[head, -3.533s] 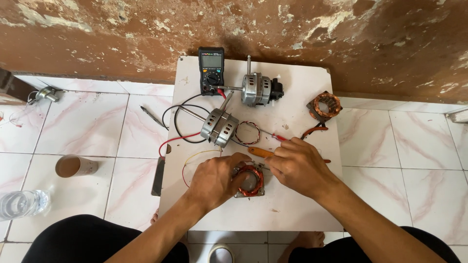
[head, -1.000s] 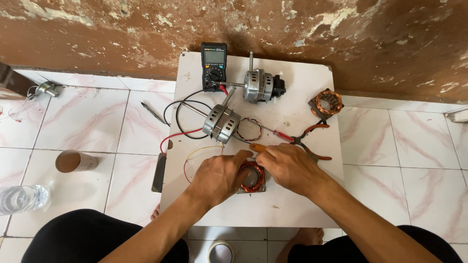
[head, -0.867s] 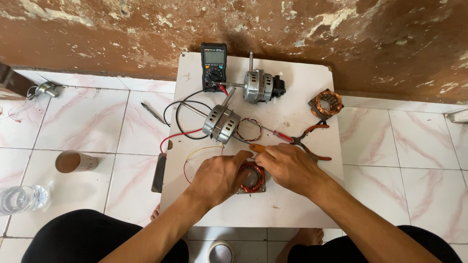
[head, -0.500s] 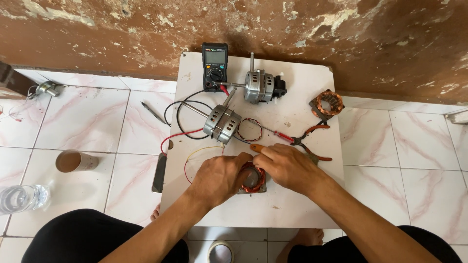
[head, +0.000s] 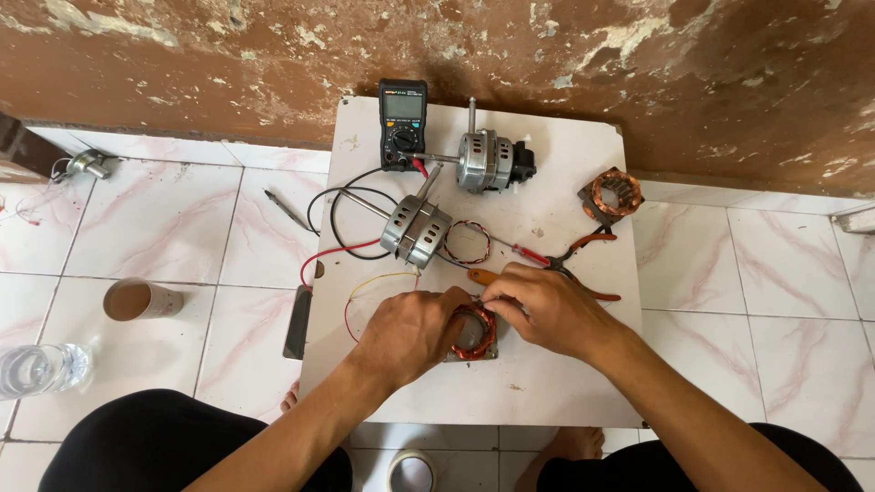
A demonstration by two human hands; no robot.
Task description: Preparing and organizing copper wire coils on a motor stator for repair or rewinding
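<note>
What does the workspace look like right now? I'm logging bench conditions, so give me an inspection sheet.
Surface: small white table on tiled floor, lightly marked.
Job's things: copper-wound stator near the front edge, under both hands.
Clutter: two fan motors, multimeter, second stator, pliers, wire coil.
Grips: left hand rests on the stator's left side; right hand pinches at its upper rim.
Cables: black and red leads loop off the table's left edge.
Surroundings: peeling brown wall, paper cup, plastic bottle, tape roll.
</note>
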